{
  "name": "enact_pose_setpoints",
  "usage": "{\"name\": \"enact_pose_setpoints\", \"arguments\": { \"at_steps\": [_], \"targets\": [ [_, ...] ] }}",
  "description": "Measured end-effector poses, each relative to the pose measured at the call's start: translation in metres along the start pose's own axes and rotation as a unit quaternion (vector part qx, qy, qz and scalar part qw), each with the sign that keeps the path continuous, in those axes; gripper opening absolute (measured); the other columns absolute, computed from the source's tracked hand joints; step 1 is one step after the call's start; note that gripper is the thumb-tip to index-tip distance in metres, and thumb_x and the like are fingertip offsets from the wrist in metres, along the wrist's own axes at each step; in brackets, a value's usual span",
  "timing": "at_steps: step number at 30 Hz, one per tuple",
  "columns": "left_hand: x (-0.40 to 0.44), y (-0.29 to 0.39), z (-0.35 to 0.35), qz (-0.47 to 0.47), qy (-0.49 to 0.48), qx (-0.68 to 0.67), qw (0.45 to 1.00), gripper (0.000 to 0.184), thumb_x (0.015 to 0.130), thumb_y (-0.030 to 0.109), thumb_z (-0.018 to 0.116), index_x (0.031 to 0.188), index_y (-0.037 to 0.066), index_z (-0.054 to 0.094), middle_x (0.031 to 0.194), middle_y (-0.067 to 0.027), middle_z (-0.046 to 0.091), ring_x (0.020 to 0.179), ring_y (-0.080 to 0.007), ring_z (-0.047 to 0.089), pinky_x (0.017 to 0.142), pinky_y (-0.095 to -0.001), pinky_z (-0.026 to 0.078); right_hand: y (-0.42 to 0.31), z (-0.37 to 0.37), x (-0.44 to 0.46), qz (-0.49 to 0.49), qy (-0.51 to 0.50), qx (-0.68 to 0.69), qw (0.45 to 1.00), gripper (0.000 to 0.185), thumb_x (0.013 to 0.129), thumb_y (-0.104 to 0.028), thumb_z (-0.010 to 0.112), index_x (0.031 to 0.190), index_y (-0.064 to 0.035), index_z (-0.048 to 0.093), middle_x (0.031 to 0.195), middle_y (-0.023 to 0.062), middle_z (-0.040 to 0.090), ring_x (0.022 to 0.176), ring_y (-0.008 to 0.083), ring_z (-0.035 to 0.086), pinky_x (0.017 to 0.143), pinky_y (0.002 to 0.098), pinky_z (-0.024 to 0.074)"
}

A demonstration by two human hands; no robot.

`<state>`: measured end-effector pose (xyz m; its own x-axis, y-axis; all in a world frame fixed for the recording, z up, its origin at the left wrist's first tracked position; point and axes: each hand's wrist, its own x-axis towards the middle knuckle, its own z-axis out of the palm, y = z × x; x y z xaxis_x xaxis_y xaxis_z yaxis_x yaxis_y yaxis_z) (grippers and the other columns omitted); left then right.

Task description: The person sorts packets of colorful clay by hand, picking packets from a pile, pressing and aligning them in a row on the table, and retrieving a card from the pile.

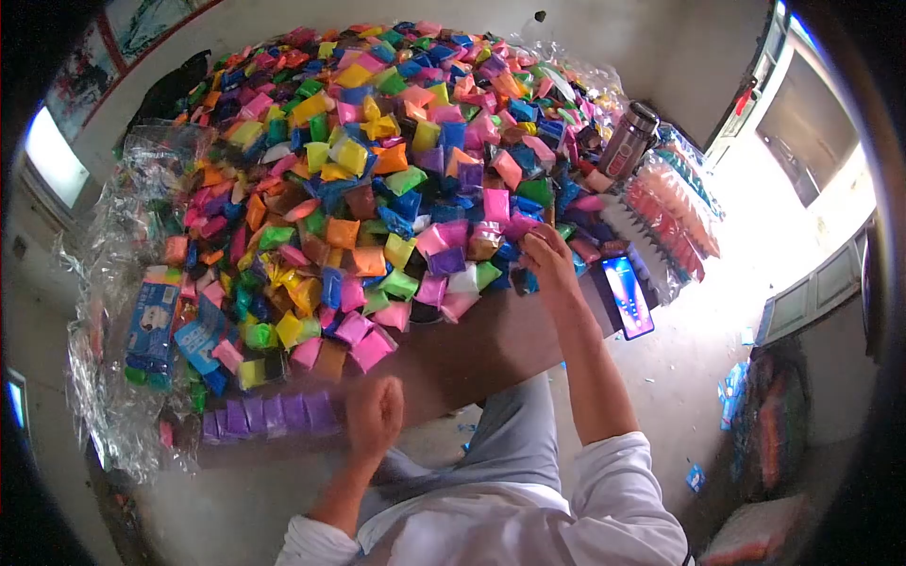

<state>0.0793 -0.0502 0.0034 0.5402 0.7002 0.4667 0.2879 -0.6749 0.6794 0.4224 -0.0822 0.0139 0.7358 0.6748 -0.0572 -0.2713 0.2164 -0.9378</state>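
A large heap of small colored packets [366, 261] covers the table in pink, blue, green, yellow, orange and purple. My right hand [549, 259] reaches to the heap's near right edge, its fingers pinched beside a magenta packet [519, 226]; what they hold, if anything, is hidden. Low over the table's front edge is my left hand [375, 415], slightly blurred, with its fingers curled into a fist. Anything inside that fist is out of sight. Left of it, several purple packets [274, 415] stand in a row along the front edge.
A phone [627, 297] with a lit screen lies at the table's right edge. Behind it stand a thermos bottle [629, 141] and bagged packets in strips [665, 212]. Clear plastic wrap [104, 311] and a blue printed pack [153, 319] are at the left.
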Motion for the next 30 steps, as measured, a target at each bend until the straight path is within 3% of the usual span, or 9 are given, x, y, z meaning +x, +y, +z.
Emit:
{"name": "enact_pose_setpoints", "arguments": {
  "at_steps": [6, 8, 11, 19, 20, 21, 27, 29, 30],
  "targets": [
    [0.022, -0.007, 0.010, -0.021, -0.040, 0.079, 0.996, 0.013, 0.084, 0.012, 0.054, 0.074, 0.004, 0.055, 0.062, -0.0113, 0.053, 0.061, -0.0333, 0.053, 0.055, -0.0429, 0.039, 0.007, -0.008, 0.024, 0.043, -0.069, 0.039, 0.996, 0.032, 0.086, -0.021, 0.059, 0.115, -0.0102, 0.049, 0.104, 0.0004, 0.056, 0.095, 0.0134, 0.054, 0.077, 0.0306, 0.0437],
    [0.025, -0.004, 0.013, 0.095, -0.032, 0.124, 0.987, 0.015, 0.083, 0.016, 0.055, 0.071, 0.006, 0.054, 0.062, -0.0105, 0.053, 0.062, -0.0317, 0.052, 0.058, -0.0438, 0.039, -0.008, 0.004, 0.022, 0.050, -0.080, 0.044, 0.995, 0.031, 0.086, -0.021, 0.058, 0.114, -0.0111, 0.049, 0.103, -0.0004, 0.056, 0.094, 0.0133, 0.054, 0.077, 0.0309, 0.0436],
    [0.021, -0.008, 0.018, 0.111, -0.064, 0.175, 0.976, 0.015, 0.081, 0.017, 0.056, 0.070, 0.009, 0.051, 0.062, -0.0082, 0.052, 0.063, -0.0290, 0.052, 0.062, -0.0423, 0.039, -0.018, 0.017, 0.027, 0.062, -0.099, 0.016, 0.993, 0.033, 0.086, -0.025, 0.058, 0.115, -0.0133, 0.049, 0.102, -0.0018, 0.056, 0.092, 0.0118, 0.054, 0.078, 0.0319, 0.0429],
    [0.026, 0.000, 0.018, 0.111, -0.115, 0.197, 0.967, 0.013, 0.080, 0.018, 0.057, 0.073, 0.010, 0.050, 0.066, -0.0077, 0.052, 0.066, -0.0269, 0.052, 0.064, -0.0409, 0.037, -0.022, 0.051, 0.066, -0.010, -0.056, -0.094, 0.994, 0.067, 0.075, -0.026, 0.070, 0.129, -0.0077, 0.035, 0.096, 0.0017, 0.054, 0.077, 0.0123, 0.053, 0.064, 0.0287, 0.0452],
    [0.027, 0.001, 0.018, 0.107, -0.124, 0.195, 0.967, 0.014, 0.080, 0.019, 0.057, 0.073, 0.010, 0.050, 0.066, -0.0078, 0.052, 0.065, -0.0270, 0.052, 0.065, -0.0411, 0.037, -0.018, 0.049, 0.080, -0.022, -0.119, -0.052, 0.991, 0.090, 0.075, -0.027, 0.071, 0.142, -0.0088, 0.015, 0.109, 0.0054, 0.054, 0.084, 0.0141, 0.057, 0.063, 0.0266, 0.0466],
    [0.027, 0.002, 0.017, 0.106, -0.124, 0.197, 0.967, 0.014, 0.080, 0.019, 0.057, 0.073, 0.010, 0.050, 0.066, -0.0078, 0.052, 0.065, -0.0270, 0.052, 0.065, -0.0411, 0.037, -0.022, 0.059, 0.083, -0.021, -0.120, -0.051, 0.991, 0.090, 0.075, -0.027, 0.071, 0.142, -0.0088, 0.015, 0.109, 0.0054, 0.054, 0.084, 0.0141, 0.057, 0.063, 0.0266, 0.0466],
    [0.027, 0.002, 0.016, 0.087, -0.168, 0.198, 0.962, 0.014, 0.079, 0.020, 0.058, 0.073, 0.010, 0.052, 0.067, -0.0080, 0.053, 0.068, -0.0267, 0.053, 0.066, -0.0410, 0.037, -0.016, 0.131, 0.107, -0.100, -0.103, -0.012, 0.990, 0.090, 0.071, -0.032, 0.073, 0.140, -0.0049, 0.023, 0.123, 0.0114, 0.049, 0.101, 0.0197, 0.055, 0.083, 0.0334, 0.0441],
    [0.025, 0.000, 0.019, 0.070, -0.171, 0.205, 0.961, 0.013, 0.074, 0.016, 0.062, 0.072, 0.006, 0.053, 0.066, -0.0106, 0.054, 0.068, -0.0294, 0.054, 0.068, -0.0429, 0.038, -0.001, 0.155, 0.124, -0.230, -0.017, -0.161, 0.960, 0.085, 0.072, -0.042, 0.072, 0.136, -0.0056, 0.030, 0.117, 0.0173, 0.054, 0.097, 0.0301, 0.059, 0.085, 0.0379, 0.0454],
    [0.024, 0.000, 0.019, 0.069, -0.172, 0.204, 0.961, 0.013, 0.074, 0.016, 0.062, 0.072, 0.006, 0.053, 0.066, -0.0106, 0.054, 0.068, -0.0294, 0.054, 0.068, -0.0429, 0.038, -0.001, 0.166, 0.125, -0.200, -0.019, -0.213, 0.956, 0.092, 0.071, -0.047, 0.069, 0.137, -0.0018, 0.024, 0.124, 0.0232, 0.048, 0.106, 0.0348, 0.053, 0.088, 0.0386, 0.0435]
  ]
}}
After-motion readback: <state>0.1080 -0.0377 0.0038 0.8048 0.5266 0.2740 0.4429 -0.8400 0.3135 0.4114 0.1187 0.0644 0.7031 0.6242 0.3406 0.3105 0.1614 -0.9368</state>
